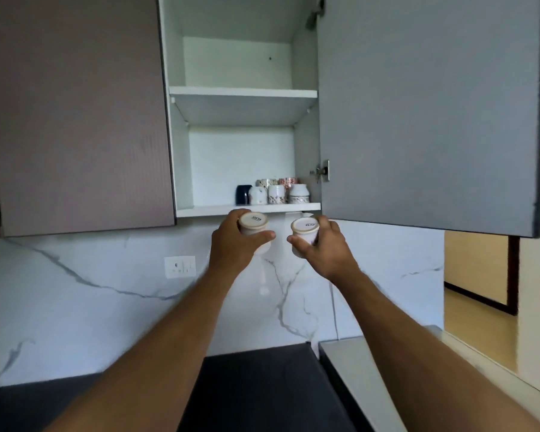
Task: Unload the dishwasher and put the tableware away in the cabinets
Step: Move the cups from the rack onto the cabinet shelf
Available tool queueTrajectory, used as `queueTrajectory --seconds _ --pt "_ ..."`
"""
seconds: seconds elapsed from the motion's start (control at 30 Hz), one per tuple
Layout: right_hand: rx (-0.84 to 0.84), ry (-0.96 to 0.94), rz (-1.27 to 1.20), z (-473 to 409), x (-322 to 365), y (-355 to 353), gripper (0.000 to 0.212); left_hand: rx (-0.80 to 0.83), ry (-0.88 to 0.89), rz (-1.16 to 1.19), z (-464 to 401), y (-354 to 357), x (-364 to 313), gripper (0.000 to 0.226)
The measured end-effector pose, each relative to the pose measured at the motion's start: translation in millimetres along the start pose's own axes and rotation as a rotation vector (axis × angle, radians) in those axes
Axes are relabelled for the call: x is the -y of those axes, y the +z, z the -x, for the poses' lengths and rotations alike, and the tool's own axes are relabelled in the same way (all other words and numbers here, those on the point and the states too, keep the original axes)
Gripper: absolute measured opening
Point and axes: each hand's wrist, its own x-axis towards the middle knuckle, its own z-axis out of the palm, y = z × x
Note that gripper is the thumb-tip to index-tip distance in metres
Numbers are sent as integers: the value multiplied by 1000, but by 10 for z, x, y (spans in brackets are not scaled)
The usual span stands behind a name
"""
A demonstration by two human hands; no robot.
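Note:
My left hand (231, 241) grips a white cup (252, 224) with its base turned toward me. My right hand (323, 244) grips a second white cup (305, 230) the same way. Both cups are raised just below the front edge of the lower shelf (206, 211) of the open wall cabinet. On that shelf stand several cups: a dark blue mug (243, 194), white and patterned cups (276, 194) and a white jar-shaped cup (299, 193) at the right. The upper shelf (243, 92) shows nothing on it.
The cabinet door (430, 113) hangs open to the right, its lower edge near my right hand. A closed brown cabinet (75, 113) is at the left. Below are a marble backsplash with a wall socket (180, 267) and a dark countertop (262, 391).

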Motion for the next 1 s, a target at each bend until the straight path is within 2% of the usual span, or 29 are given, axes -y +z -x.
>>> queueTrajectory --seconds 0.23,0.47,0.63,0.8,1.0 --pt "-47 -43 46 -778 183 498 66 26 69 82 -810 -71 403 58" --pt "-106 -41 58 -1387 215 713 72 24 75 110 -1384 17 636 52" --pt "-144 -52 52 -1835 117 776 72 -46 53 92 -1701 140 786 54" --pt "-131 -92 118 -2184 32 755 70 -160 108 53 -2010 275 823 57" --pt "-133 -112 177 -2429 -133 753 70 -136 27 16 -2320 543 827 52"
